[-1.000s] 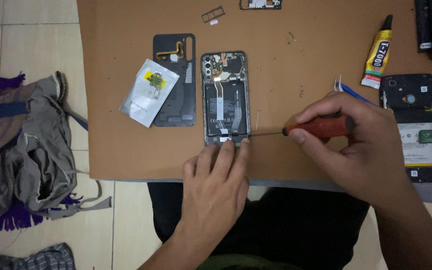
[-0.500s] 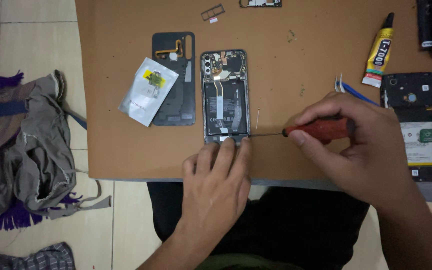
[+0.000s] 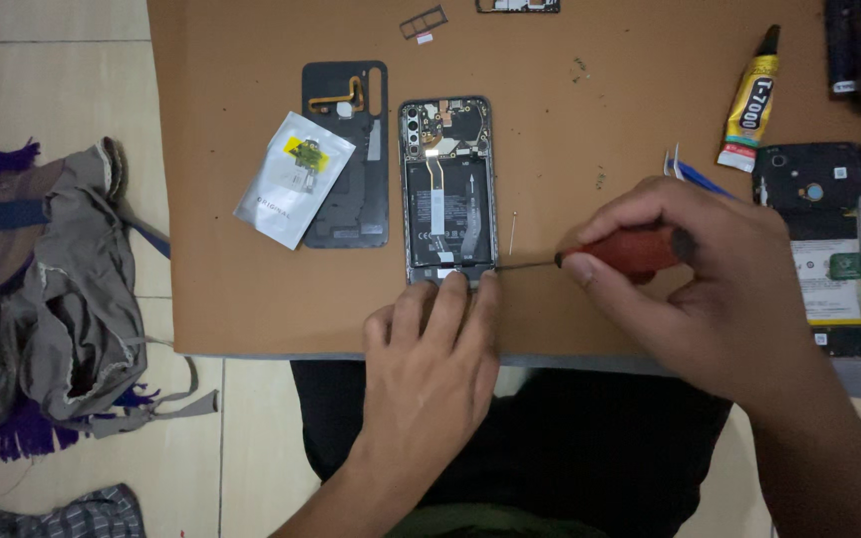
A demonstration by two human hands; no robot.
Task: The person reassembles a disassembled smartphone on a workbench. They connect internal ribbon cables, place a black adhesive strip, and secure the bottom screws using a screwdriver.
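1. One opened phone (image 3: 447, 189) is lying face down near the front edge of the brown table (image 3: 231, 299), its back removed and its battery and boards showing.
2. One dark back cover (image 3: 351, 189) is lying just beside the phone on its left, with one silvery packet (image 3: 286, 184) overlapping the cover's left side.
3. Two hands are working at the phone's near end.
4. The left hand (image 3: 430, 369) is lying flat and mostly open, its fingertips (image 3: 453, 287) pressing on the phone's bottom edge; it is grasping nothing.
5. The right hand (image 3: 710, 289) is closing firmly around one red-handled screwdriver (image 3: 610, 254), holding it nearly level, with the thin shaft reaching left so that the tip is meeting the phone's bottom right corner, just beside the left fingertips.
6. The phone is therefore sitting directly ahead of the left hand and to the left of the right hand.
7. One yellow glue tube (image 3: 752, 105) is lying farther back on the right, tilted.
8. One second opened phone (image 3: 829, 249) is resting at the right edge, just beyond the right hand.
9. One small card tray (image 3: 423, 22) is sitting near the far edge.
10. One heap of grey cloth (image 3: 42, 299) is lying on the tiled floor to the left.
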